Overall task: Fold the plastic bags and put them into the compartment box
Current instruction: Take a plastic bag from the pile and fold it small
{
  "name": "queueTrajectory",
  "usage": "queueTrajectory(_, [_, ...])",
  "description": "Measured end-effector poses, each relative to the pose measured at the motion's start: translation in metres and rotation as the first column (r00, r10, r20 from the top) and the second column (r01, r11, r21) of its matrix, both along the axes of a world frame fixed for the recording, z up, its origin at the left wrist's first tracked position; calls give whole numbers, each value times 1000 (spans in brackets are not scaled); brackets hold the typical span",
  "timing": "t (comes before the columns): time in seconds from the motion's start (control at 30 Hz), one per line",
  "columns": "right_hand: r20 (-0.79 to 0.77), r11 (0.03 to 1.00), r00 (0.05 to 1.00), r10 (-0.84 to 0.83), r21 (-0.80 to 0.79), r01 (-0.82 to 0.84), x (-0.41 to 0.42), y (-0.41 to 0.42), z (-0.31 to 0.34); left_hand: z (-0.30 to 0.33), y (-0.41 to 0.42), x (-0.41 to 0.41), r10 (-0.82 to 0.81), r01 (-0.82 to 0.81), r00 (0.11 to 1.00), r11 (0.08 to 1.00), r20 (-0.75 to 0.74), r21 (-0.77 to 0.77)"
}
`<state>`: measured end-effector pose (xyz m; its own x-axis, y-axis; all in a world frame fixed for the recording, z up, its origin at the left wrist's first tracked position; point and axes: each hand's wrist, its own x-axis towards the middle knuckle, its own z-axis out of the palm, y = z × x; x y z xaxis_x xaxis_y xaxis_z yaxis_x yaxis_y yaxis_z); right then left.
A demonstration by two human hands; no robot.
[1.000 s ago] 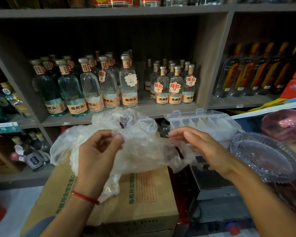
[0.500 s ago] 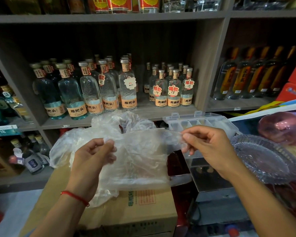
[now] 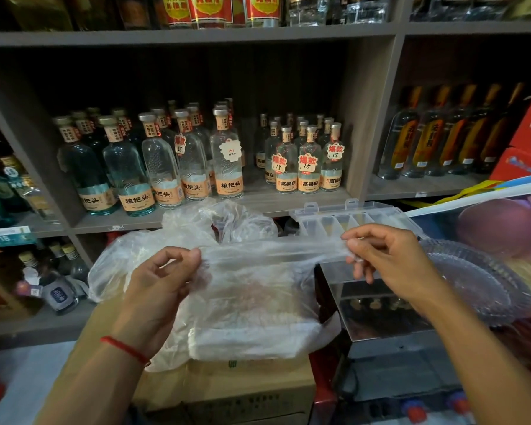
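Here, a clear plastic bag (image 3: 252, 296) is stretched flat between two hands above a cardboard carton (image 3: 227, 384); the left hand (image 3: 160, 289), with a red string (image 3: 124, 349) round its wrist, pinches the bag's upper left edge between thumb and curled fingers; the right hand (image 3: 387, 259) pinches the upper right edge in the same manner, so that the top edge runs taut and nearly level from one hand to the other; the rest of the bag hangs below this edge, its lower margin draped over the top of the carton. Behind the stretched bag, touching it, lies a crumpled heap of further plastic bags (image 3: 196, 234); its leftward bulge extends past the left hand. The compartment box (image 3: 350, 217), translucent and with its lid raised at the back, stands just behind the right hand; a row of its cells shows above the fingers; whether anything lies in them cannot be told. The box rests on a grey metal case (image 3: 390, 342); to the right of that hand sits a ribbed clear glass plate (image 3: 478, 283). Behind everything, a grey shelf (image 3: 258, 207) carries rows of clear bottles (image 3: 227, 157) with orange labels, several bearing price tags (image 3: 335, 151).
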<state>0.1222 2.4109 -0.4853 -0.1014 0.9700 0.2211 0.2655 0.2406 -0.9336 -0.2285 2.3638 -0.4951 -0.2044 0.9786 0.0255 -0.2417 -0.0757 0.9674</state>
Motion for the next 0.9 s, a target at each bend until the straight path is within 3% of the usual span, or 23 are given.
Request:
queueTrajectory(0.1, [-96,1000,995,18,-16,-19,4,-3,3,0,-1,-1,85,-81,995,994,-50,78])
queueTrajectory(0.23, [-101,1000,995,-14,-3,14,6,-2,3,-1,-1,-2,96,-89,991,993,-97,78])
queueTrajectory(0.5, [-86,1000,996,9,22,-7,12,0,1,0,2,-2,-31,42,989,996,145,-75])
queueTrajectory(0.63, [-78,1000,997,20,-13,-21,17,-1,3,2,3,-3,-33,47,984,996,177,-75])
queueTrajectory(0.77, [-40,1000,999,-27,-14,27,18,0,1,4,3,-2,37,-35,992,999,117,-26])
queueTrajectory(0.9, [-18,1000,1000,-16,11,16,17,0,1,1,4,1,181,-178,983,976,-17,122])
